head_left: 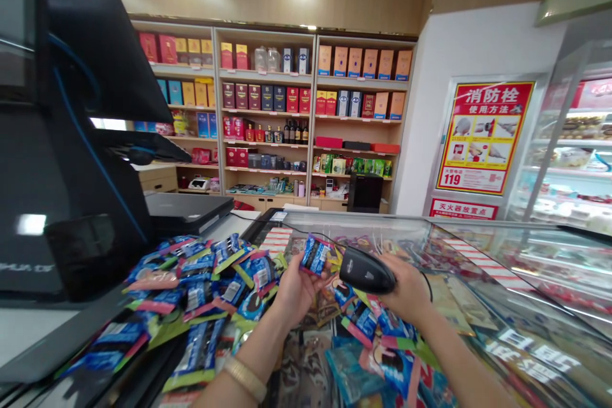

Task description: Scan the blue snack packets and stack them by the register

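Note:
My left hand grips a small blue snack packet with pink and green ends, held up over the glass counter. Wrapped round a black barcode scanner, my right hand keeps its head close to the packet's right side. A heap of similar blue packets lies to the left of my left hand. Several more packets are gathered below the scanner and my right forearm. The fingertips behind the scanner are partly hidden.
A large black checkout terminal stands at the left, with a black cash drawer beside it. The glass counter has goods under its top. Shelves of boxed bottles line the back wall; a refrigerated case is at the right.

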A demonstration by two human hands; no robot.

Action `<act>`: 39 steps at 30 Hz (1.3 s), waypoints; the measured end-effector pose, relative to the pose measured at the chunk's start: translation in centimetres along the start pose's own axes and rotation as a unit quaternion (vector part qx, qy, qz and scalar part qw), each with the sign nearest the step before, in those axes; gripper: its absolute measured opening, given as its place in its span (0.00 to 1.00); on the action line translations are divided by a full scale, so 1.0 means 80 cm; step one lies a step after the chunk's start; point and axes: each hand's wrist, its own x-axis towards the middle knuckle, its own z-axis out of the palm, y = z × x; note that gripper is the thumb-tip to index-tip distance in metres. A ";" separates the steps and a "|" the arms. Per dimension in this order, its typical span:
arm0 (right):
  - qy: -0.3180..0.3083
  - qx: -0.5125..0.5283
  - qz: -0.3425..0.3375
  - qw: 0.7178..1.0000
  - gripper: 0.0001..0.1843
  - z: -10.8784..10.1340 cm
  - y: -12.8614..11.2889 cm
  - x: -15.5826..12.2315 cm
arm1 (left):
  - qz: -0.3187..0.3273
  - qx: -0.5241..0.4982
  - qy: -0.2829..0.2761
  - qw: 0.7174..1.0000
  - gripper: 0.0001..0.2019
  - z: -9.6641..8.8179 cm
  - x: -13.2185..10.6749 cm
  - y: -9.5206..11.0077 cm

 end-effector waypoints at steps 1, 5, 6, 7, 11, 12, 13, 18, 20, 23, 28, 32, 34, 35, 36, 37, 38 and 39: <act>-0.001 0.001 0.001 1.000 0.10 0.000 0.000 0.000 | 0.004 -0.001 -0.001 1.000 0.18 0.001 0.000 0.001; -0.002 0.001 0.007 1.000 0.09 0.002 0.001 -0.002 | 0.007 -0.004 0.000 1.000 0.18 0.002 0.000 0.001; -0.003 0.002 0.007 1.000 0.09 0.003 0.002 -0.002 | 0.007 -0.005 0.000 1.000 0.18 0.001 0.000 0.000; -0.002 0.003 0.006 1.000 0.09 0.003 0.002 -0.003 | 0.006 -0.007 0.000 1.000 0.19 0.001 0.000 0.000; 0.011 -0.009 0.003 1.000 0.08 0.004 0.005 -0.005 | 0.018 -0.024 0.004 1.000 0.16 0.002 -0.002 0.000; 0.016 -0.013 0.003 1.000 0.07 0.004 0.007 -0.005 | 0.034 -0.032 0.010 0.999 0.12 0.003 -0.002 0.002; 0.022 -0.016 0.003 1.000 0.07 0.004 0.009 -0.006 | 0.058 -0.043 0.019 0.997 0.08 0.004 -0.002 0.005; 0.053 -0.019 -0.010 0.998 0.10 0.003 0.019 -0.009 | 0.181 -0.140 0.088 0.969 0.07 0.001 0.000 0.040; 0.056 -0.022 -0.008 0.998 0.11 0.002 0.021 -0.009 | 0.198 -0.183 0.108 0.957 0.07 -0.004 0.000 0.056; 0.069 -0.026 -0.009 0.997 0.10 0.002 0.022 -0.010 | 0.193 -0.249 0.129 0.940 0.11 -0.012 0.000 0.070; 0.076 -0.038 -0.009 0.996 0.09 0.003 0.028 -0.012 | 0.110 -0.356 0.102 0.922 0.19 -0.014 -0.002 0.072; 0.075 -0.056 -0.008 0.996 0.10 0.001 0.033 -0.013 | 0.075 -0.387 0.090 0.915 0.26 -0.012 0.000 0.065; 0.077 -0.062 -0.006 0.995 0.09 -0.001 0.033 -0.013 | 0.075 -0.393 0.101 0.911 0.29 -0.012 0.000 0.064; 0.078 -0.062 -0.005 0.995 0.08 -0.002 0.033 -0.012 | 0.074 -0.397 0.108 0.909 0.30 -0.011 -0.002 0.063; 0.079 -0.061 -0.003 0.995 0.07 -0.002 0.032 -0.011 | 0.071 -0.399 0.115 0.907 0.32 -0.010 -0.003 0.063; 0.080 -0.060 -0.002 0.995 0.07 -0.003 0.032 -0.010 | 0.069 -0.399 0.120 0.906 0.32 -0.008 -0.005 0.063; 0.082 -0.059 0.000 0.995 0.07 -0.004 0.031 -0.009 | 0.067 -0.397 0.124 0.907 0.33 -0.005 -0.007 0.062; 0.083 -0.059 -0.001 0.995 0.07 -0.004 0.031 -0.009 | 0.064 -0.392 0.128 0.909 0.32 -0.002 -0.009 0.060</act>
